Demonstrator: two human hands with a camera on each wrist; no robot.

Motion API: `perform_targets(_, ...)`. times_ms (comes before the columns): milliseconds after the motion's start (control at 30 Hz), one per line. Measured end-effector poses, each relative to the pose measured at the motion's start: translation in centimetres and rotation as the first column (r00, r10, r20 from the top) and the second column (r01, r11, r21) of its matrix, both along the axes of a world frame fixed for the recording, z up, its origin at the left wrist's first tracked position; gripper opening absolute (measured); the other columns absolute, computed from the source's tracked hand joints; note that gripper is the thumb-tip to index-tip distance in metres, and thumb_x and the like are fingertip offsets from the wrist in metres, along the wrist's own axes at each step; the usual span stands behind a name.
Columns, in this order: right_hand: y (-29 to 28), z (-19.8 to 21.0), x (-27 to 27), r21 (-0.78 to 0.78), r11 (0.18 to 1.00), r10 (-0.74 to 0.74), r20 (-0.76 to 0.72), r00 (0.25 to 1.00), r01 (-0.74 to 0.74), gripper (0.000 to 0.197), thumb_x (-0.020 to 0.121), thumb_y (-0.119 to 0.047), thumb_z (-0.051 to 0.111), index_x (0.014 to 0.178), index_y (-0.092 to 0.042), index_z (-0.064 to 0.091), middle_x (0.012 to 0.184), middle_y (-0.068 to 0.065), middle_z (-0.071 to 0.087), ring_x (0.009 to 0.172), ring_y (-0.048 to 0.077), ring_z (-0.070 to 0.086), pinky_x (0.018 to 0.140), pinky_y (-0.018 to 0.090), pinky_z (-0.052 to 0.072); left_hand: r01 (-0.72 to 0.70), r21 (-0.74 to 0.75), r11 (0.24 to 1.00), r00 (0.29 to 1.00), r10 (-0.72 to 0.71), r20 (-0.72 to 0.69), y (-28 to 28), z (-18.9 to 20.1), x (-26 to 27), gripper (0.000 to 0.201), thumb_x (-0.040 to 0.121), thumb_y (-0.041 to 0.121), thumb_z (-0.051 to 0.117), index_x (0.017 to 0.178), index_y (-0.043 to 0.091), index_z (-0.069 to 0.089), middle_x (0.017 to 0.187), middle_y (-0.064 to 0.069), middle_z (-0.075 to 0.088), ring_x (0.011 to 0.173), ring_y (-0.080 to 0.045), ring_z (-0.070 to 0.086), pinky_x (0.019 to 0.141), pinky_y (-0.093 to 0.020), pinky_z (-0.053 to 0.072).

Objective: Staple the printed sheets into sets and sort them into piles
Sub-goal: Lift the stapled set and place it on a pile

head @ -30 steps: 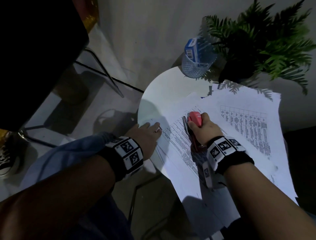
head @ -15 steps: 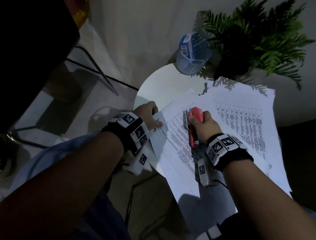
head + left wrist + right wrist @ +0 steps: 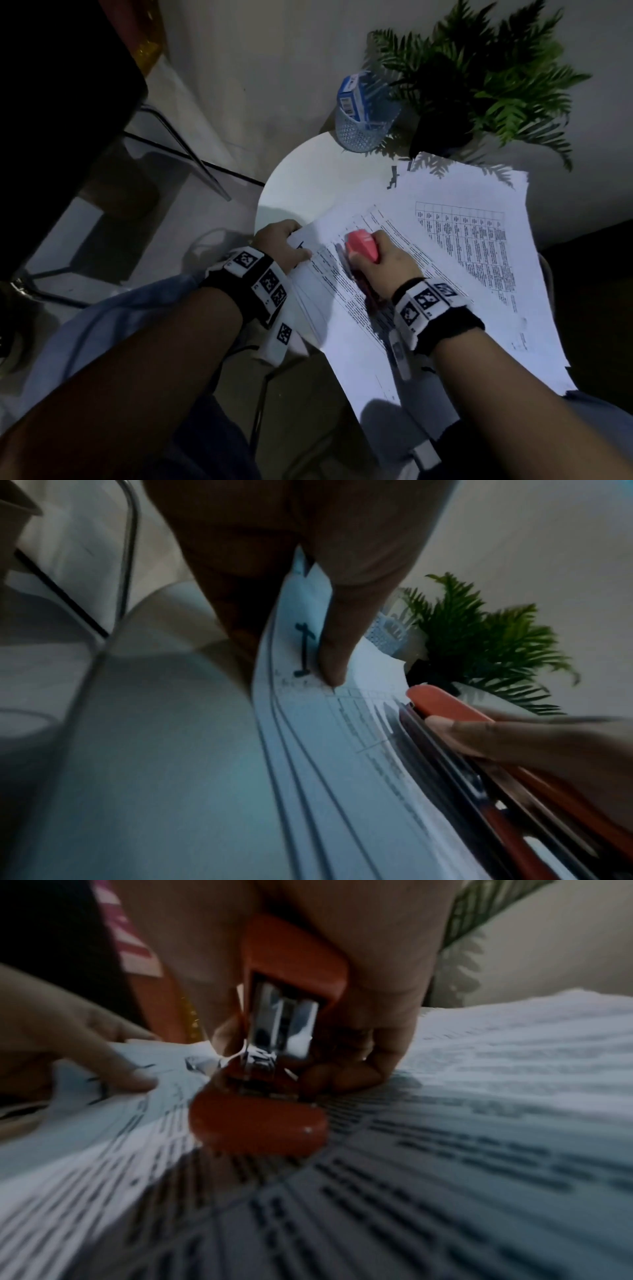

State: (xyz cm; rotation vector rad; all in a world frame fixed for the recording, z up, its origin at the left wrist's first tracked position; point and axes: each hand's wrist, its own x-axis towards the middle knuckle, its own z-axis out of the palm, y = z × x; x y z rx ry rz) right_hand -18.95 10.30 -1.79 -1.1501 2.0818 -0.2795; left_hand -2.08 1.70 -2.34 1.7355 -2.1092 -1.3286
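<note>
A set of printed sheets [image 3: 346,329] lies over the near edge of a round white table [image 3: 308,178]. My left hand [image 3: 284,243] pinches the sheets' top left corner, thumb on top, and lifts it off the table; the left wrist view shows the thumb [image 3: 339,642] beside a black pen mark. My right hand [image 3: 380,263] grips a red stapler [image 3: 363,250] resting on the sheets just right of that corner. In the right wrist view the stapler [image 3: 274,1096] has its mouth toward the corner. A second printed stack [image 3: 479,246] lies to the right.
A mesh pen cup [image 3: 363,126] holding a blue box stands at the table's back edge beside a potted fern [image 3: 479,85]. A black binder clip [image 3: 393,178] lies by the far stack. A chair's metal legs [image 3: 178,150] stand on the floor to the left.
My left hand went from resting flat on the sheets' corner to pinching and lifting it. The right hand with the stapler shifted slightly toward that corner.
</note>
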Motion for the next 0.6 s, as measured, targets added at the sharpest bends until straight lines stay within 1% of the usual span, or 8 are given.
perform_targets(67, -0.2, 0.0, 1.2, 0.02, 0.991, 0.135, -0.11, 0.985, -0.133, 0.038, 0.09, -0.046, 0.052, 0.119, -0.022, 0.043, 0.095, 0.0, 0.058, 0.083, 0.022, 0.058, 0.076, 0.031, 0.047, 0.003, -0.007, 1.0, 0.999, -0.003, 0.048, -0.2, -0.2, -0.2, 0.03, 0.079, 0.019, 0.072, 0.105, 0.008, 0.062, 0.104, -0.009, 0.066, 0.094, -0.025, 0.062, 0.072, -0.025, 0.042)
perform_targets(133, -0.5, -0.1, 2.1, 0.034, 0.975, 0.224, -0.204, 0.953, -0.221, 0.04, 0.091, -0.05, 0.047, 0.118, -0.022, 0.041, 0.103, 0.005, 0.061, 0.091, 0.026, 0.059, 0.082, 0.036, 0.048, 0.011, -0.016, 1.0, 0.997, -0.01, 0.076, -0.3, -0.2, -0.4, 0.027, 0.078, 0.017, 0.072, 0.102, 0.007, 0.063, 0.098, -0.008, 0.065, 0.09, -0.024, 0.06, 0.068, -0.022, 0.037)
perform_targets(200, -1.1, -0.3, 2.7, 0.066, 0.967, 0.256, -0.245, 0.935, -0.248, 0.043, 0.092, -0.054, 0.042, 0.118, -0.02, 0.039, 0.108, 0.008, 0.06, 0.096, 0.029, 0.059, 0.083, 0.039, 0.047, 0.015, -0.019, 1.0, 0.997, -0.013, 0.08, -0.2, -0.3, -0.5, 0.027, 0.077, 0.017, 0.071, 0.101, 0.008, 0.062, 0.097, -0.007, 0.065, 0.085, -0.022, 0.058, 0.066, -0.021, 0.034)
perform_targets(267, -1.8, -0.5, 3.3, 0.089, 0.966, 0.256, -0.259, 0.931, -0.241, 0.045, 0.092, -0.056, 0.039, 0.118, -0.02, 0.037, 0.111, 0.01, 0.059, 0.099, 0.03, 0.057, 0.083, 0.04, 0.046, 0.007, -0.045, 0.999, 0.995, -0.003, 0.101, 0.0, -0.4, -0.5, 0.031, 0.077, 0.017, 0.072, 0.104, 0.008, 0.059, 0.101, -0.008, 0.064, 0.087, -0.021, 0.056, 0.067, -0.021, 0.034)
perform_targets(400, -2.7, -0.8, 3.8, 0.096, 0.966, 0.26, -0.299, 0.918, -0.242, 0.047, 0.092, -0.056, 0.036, 0.122, -0.02, 0.035, 0.115, 0.012, 0.057, 0.103, 0.032, 0.055, 0.082, 0.04, 0.043, -0.041, -0.125, 0.991, 0.986, 0.06, 0.153, 0.6, -0.9, -0.1, 0.05, 0.074, 0.024, 0.075, 0.112, 0.014, 0.045, 0.115, -0.009, 0.047, 0.099, -0.027, 0.054, 0.083, -0.032, 0.043)
perform_targets(433, -2.8, -0.8, 3.9, 0.1, 0.963, 0.268, -0.304, 0.914, -0.249, 0.047, 0.092, -0.056, 0.035, 0.123, -0.02, 0.035, 0.114, 0.012, 0.057, 0.102, 0.032, 0.056, 0.081, 0.04, 0.043, -0.034, -0.13, 0.991, 0.985, 0.055, 0.163, 0.7, -1.0, 0.0, 0.048, 0.075, 0.025, 0.074, 0.112, 0.017, 0.044, 0.116, -0.008, 0.043, 0.097, -0.027, 0.054, 0.084, -0.033, 0.043)
perform_targets(500, -3.0, -0.8, 4.0, 0.108, 0.957, 0.288, -0.316, 0.904, -0.268, 0.047, 0.092, -0.057, 0.034, 0.123, -0.021, 0.035, 0.112, 0.013, 0.058, 0.1, 0.033, 0.057, 0.078, 0.039, 0.043, 0.02, -0.132, 0.991, 0.982, 0.005, 0.189, 1.0, -1.1, 0.0, 0.037, 0.081, 0.026, 0.069, 0.109, 0.019, 0.047, 0.118, -0.007, 0.039, 0.092, -0.027, 0.055, 0.08, -0.029, 0.041)
perform_targets(600, -3.5, -1.0, 4.2, 0.128, 0.948, 0.316, -0.314, 0.895, -0.29, 0.045, 0.093, -0.057, 0.035, 0.122, -0.023, 0.034, 0.11, 0.013, 0.058, 0.097, 0.032, 0.058, 0.075, 0.038, 0.044, 0.032, -0.174, 0.984, 0.985, -0.001, 0.174, 1.2, -1.2, 0.1, 0.016, 0.09, 0.023, 0.059, 0.103, 0.014, 0.055, 0.116, -0.007, 0.041, 0.092, -0.026, 0.055, 0.077, -0.027, 0.038)
